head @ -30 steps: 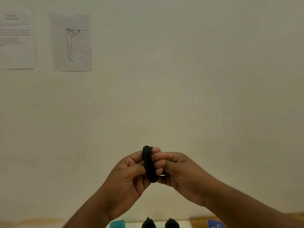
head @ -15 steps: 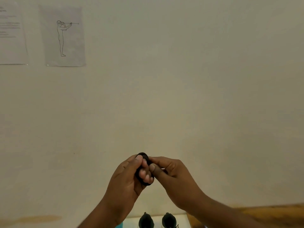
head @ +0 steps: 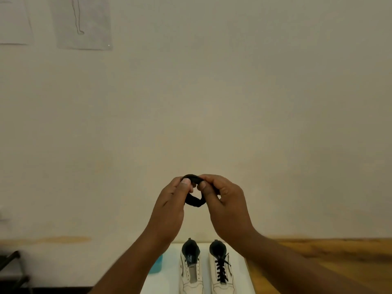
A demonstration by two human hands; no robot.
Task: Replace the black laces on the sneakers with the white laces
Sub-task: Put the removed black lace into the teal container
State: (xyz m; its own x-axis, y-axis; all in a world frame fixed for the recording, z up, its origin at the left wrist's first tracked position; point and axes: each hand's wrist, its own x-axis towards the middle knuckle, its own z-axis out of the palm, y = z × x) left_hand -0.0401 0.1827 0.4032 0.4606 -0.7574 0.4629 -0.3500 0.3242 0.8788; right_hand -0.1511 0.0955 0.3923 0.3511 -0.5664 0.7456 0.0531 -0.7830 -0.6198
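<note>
My left hand [head: 171, 205] and my right hand [head: 227, 200] are raised in front of the wall, both pinching a coiled black lace [head: 195, 201] between them. Below, two white sneakers stand side by side on a white board [head: 241, 272]. The left sneaker [head: 191, 270] has no lace in its eyelets. The right sneaker [head: 221, 270] is threaded with a black lace. No white laces are in view.
A teal object [head: 156, 266] lies at the board's left edge, partly behind my left forearm. A wooden table [head: 318, 257] runs to the right. Two paper sheets [head: 82, 22] hang on the wall at top left. A dark frame [head: 10, 270] stands at bottom left.
The view has tilted down, so both sneakers now show. My hands have spread slightly, with the lace coil held between the two hands instead of wrapped on my left fingers.
</note>
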